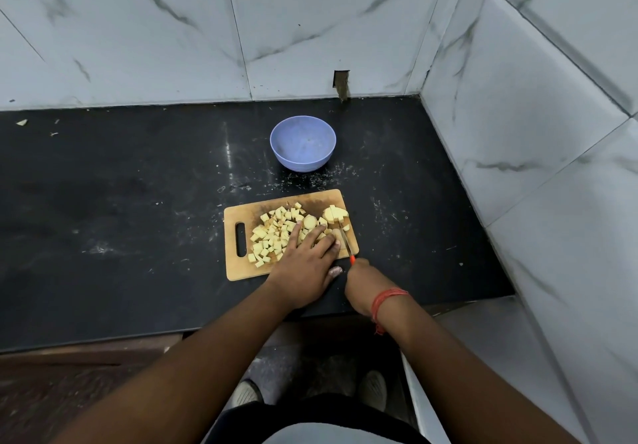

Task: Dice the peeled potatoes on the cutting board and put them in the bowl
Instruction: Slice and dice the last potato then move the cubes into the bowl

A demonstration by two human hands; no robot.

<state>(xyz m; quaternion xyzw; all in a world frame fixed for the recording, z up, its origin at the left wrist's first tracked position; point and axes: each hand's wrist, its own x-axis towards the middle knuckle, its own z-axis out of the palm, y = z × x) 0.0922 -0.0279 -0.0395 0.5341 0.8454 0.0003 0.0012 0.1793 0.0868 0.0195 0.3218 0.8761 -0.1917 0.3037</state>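
Two hands working over rectangular wooden cutting board [238, 271]. Left hand [303, 267] lying flat, fingers spread, pinning potato piece, holding nothing closed. Right hand [362, 279] gripping orange-handled knife [346, 241], blade running away from board's near right corner. Pale diced potato cubes [272, 236] piling mid-board; larger uncut potato chunks [333, 216] sitting beyond blade tip. Empty round blue plastic bowl [303, 143] standing past board's far edge.

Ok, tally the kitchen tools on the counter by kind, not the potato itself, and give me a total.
Bowl: 1, blue, nothing in it
Cutting board: 1, wooden
Knife: 1, held by the right hand
Total: 3
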